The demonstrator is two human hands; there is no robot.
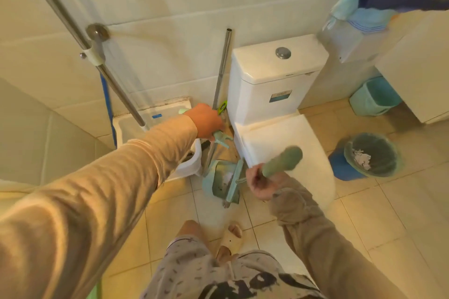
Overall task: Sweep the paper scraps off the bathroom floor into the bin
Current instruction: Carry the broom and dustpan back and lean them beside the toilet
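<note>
A teal dustpan (217, 185) stands on the tiled floor just left of the toilet, with a white paper scrap (227, 178) inside it. Its long metal handle (224, 60) rises along the wall. My left hand (206, 121) is closed around that handle, above a teal clip. My right hand (261, 183) grips the green broom handle (283, 160), and the broom head (234, 183) rests across the dustpan's mouth. To the right of the toilet is a round bin (349, 147) lined with a bag, holding paper scraps (362, 159).
The white toilet (279, 143), lid down, fills the middle. A second teal bin (374, 99) stands at the back right under a cabinet. A white mop bucket (189, 165) and a blue-handled tool sit at the left wall. My slippered feet are on the tiles below.
</note>
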